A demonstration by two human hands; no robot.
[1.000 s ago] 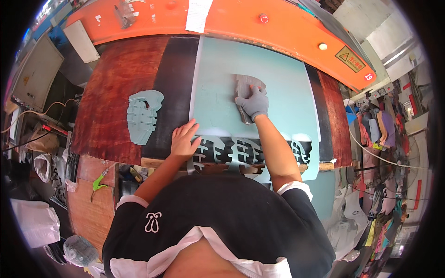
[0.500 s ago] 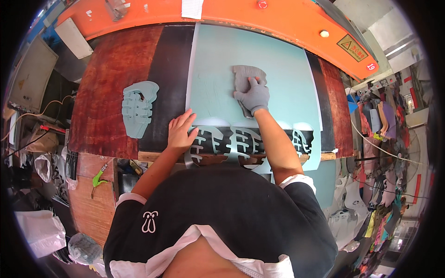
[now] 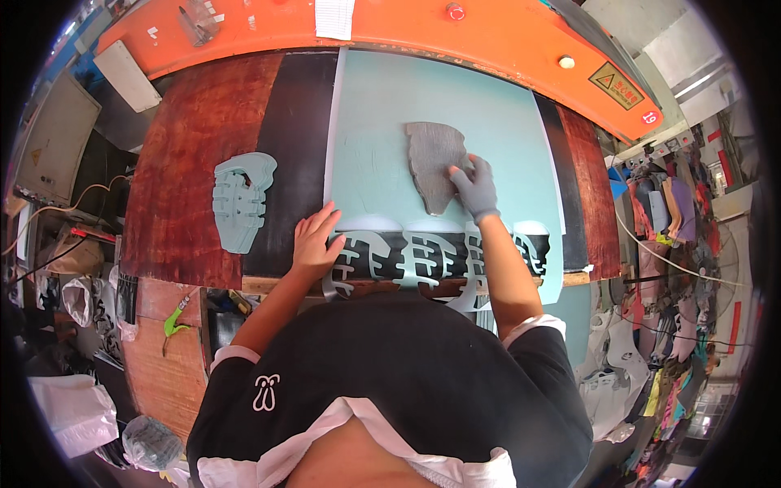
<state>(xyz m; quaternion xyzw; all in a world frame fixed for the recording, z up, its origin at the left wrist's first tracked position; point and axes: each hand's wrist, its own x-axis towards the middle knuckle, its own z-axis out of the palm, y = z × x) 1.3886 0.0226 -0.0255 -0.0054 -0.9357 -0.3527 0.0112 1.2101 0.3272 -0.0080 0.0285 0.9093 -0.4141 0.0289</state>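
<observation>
A pale green sheet lies on the work surface, its near strip cut into openwork with shaped holes. On it rests a grey cutting die with a wavy outline. My right hand, in a grey glove with some bare fingertips, grips the die's right edge, thumb on top. The fingers on its far side are partly hidden. My bare left hand lies flat with fingers spread at the sheet's left edge, over the black strip. Left of it sits a stack of cut pale green pieces with slots.
An orange machine beam spans the far side, carrying a red button and a hanging paper. Reddish-brown boards flank the black strip. A green-handled tool lies on the lower-left bench. Colourful pieces hang at the right.
My right hand has moved from the top of the die to its right edge, nearer me. The die is turned a little and shows more of its top. My left hand has barely moved.
</observation>
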